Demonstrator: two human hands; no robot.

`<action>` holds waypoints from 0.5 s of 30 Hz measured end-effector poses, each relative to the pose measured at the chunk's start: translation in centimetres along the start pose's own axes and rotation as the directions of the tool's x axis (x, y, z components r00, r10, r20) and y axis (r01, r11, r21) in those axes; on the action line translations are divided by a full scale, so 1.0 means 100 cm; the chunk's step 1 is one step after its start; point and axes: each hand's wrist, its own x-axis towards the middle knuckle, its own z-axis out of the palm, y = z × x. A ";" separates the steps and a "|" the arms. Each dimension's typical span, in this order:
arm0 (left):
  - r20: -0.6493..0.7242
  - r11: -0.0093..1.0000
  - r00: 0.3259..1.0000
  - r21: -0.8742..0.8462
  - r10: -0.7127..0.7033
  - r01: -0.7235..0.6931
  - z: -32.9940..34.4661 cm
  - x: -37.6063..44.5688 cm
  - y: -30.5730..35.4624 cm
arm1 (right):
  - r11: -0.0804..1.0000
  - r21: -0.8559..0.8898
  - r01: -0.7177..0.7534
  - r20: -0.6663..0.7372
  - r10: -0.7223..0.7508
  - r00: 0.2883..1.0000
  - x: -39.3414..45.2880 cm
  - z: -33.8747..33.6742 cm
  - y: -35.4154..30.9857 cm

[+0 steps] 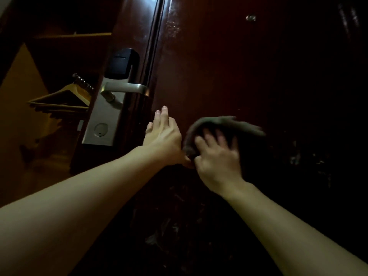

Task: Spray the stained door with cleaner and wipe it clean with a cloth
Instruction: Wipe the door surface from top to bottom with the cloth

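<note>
**Wiping mid-door, streaks left low and right**

Nearest the camera: two bare forearms reach up into frame, and the lower door (199, 226) between them is dark with pale smears and drips. Looks like cleaner or stain not yet wiped.

Right hand (217, 156): fingers spread flat on the grey cloth (223, 126), pressing it to the door panel at about lock height. Thumb tucked at the cloth's lower edge. Cloth is motion-blurred, so I read this as mid-stroke.

Left hand (162, 132): fingers straight and together, holding nothing, palm toward the door near its edge, just beside the cloth. Cannot tell if it touches the wood.

Further: lever handle (127, 88) and lock plate (103, 120) on the door edge at left, hangers (59, 98) in the opening behind. Upper door is glossy, peephole (251, 17) at top. No spray bottle in view.

Risks:
- Cloth is bunched, and a flat-palm press with no grip means it could slip out or slide down on wet gloss.
- Speckled patch right of the cloth and the low smears could get missed in this poor light.
- Left hand sits near the door edge and latch. If the door swings under wiping pressure, fingers could get pinched.
- A leftward stroke could push wet cleaner into the lock plate.
</note>
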 end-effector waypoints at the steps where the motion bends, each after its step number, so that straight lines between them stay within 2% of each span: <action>1: -0.029 0.999 0.999 0.028 0.022 -0.022 0.002 0.001 0.010 | 0.997 0.035 0.069 0.024 -0.070 0.997 0.001 -0.002 0.002; 3: -0.100 0.988 0.990 0.126 0.100 -0.087 0.002 0.004 0.025 | 0.993 0.105 0.062 0.055 -0.068 0.996 0.000 -0.008 0.025; 5: -0.110 0.975 0.982 0.176 0.156 -0.135 0.001 0.007 0.037 | 0.996 0.078 -0.044 0.036 0.041 0.998 -0.007 -0.016 0.061; 8: -0.066 0.987 0.986 0.044 0.155 -0.153 0.003 0.012 0.064 | 0.972 0.017 -0.235 -0.064 0.235 0.970 -0.025 -0.031 0.125; 11: -0.023 0.986 0.987 -0.029 0.162 -0.163 0.014 0.012 0.093 | 0.899 0.051 -0.434 -0.126 0.437 0.890 -0.048 -0.045 0.183; 13: -0.022 0.989 0.989 -0.035 0.144 -0.145 0.019 0.012 0.103 | 0.863 0.089 -0.497 -0.157 0.505 0.848 -0.055 -0.052 0.203; 15: -0.024 0.991 0.991 -0.023 0.128 -0.129 0.021 0.012 0.106 | 0.859 0.098 -0.503 -0.176 0.513 0.840 -0.054 -0.051 0.202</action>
